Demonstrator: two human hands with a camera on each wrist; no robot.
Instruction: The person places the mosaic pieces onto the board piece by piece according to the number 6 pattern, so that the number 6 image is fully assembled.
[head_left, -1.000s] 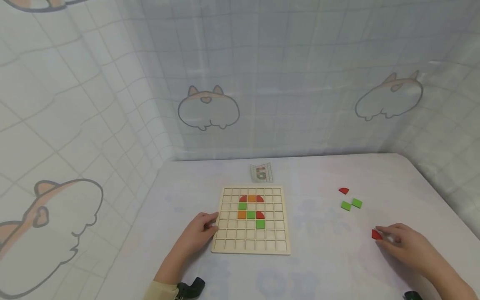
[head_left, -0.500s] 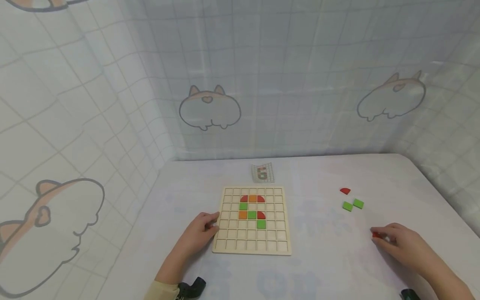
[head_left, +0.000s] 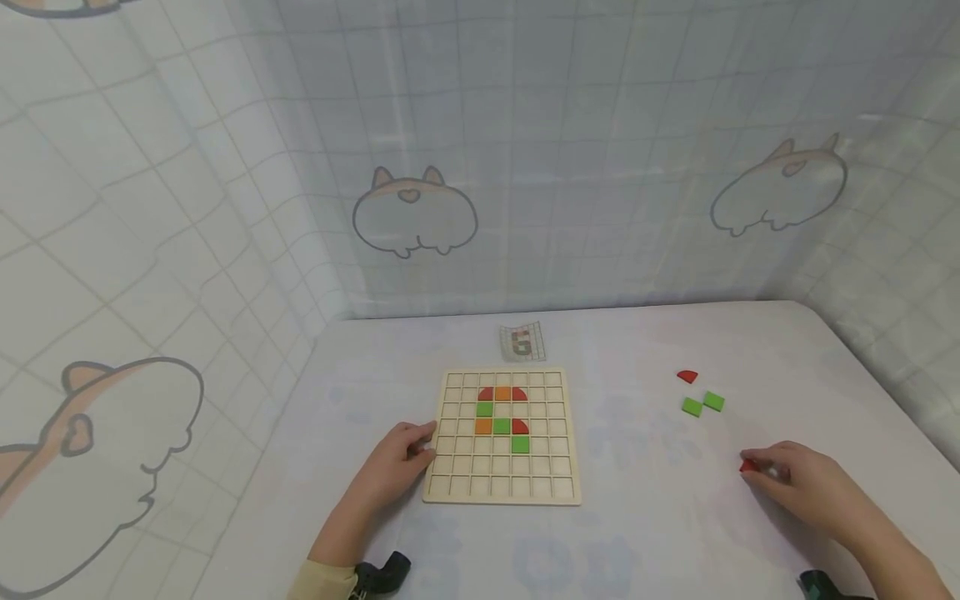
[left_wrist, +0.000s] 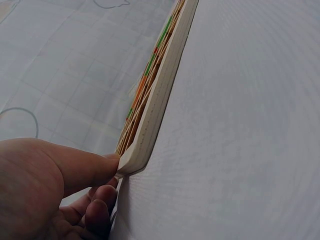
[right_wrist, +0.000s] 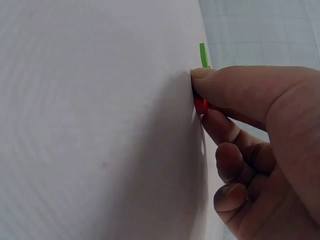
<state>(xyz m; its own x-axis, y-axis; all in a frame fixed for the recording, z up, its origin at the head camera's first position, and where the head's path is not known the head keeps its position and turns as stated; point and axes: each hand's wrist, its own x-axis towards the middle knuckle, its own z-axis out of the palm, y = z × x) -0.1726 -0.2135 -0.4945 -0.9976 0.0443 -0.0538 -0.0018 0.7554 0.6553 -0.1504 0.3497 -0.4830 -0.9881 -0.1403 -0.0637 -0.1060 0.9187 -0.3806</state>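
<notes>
My left hand (head_left: 396,460) holds the left edge of a pale wooden grid board (head_left: 495,483), thumb and index finger at its rim. The left wrist view shows the thumb against the board's edge (left_wrist: 150,130) and the other fingers bent beside it. Several red, orange and green tiles sit in the board's squares, among them an orange square tile (head_left: 503,393) in the top row. On the right, my right hand (head_left: 810,483) pinches a red tile (head_left: 747,465) between thumb and fingers, low over the table. Its fingers cover most of that red tile (right_wrist: 201,105).
Beyond my right hand lie a red quarter-circle tile (head_left: 687,377) and two green square tiles, one nearer (head_left: 692,407) and one farther (head_left: 714,402). Behind the board is a small pattern card (head_left: 522,342). A patterned curtain (head_left: 585,167) rises behind the table.
My right fingers have shifted slightly left and closed further over the red tile, so less of it shows. My left hand, the board and the loose tiles stay in place.
</notes>
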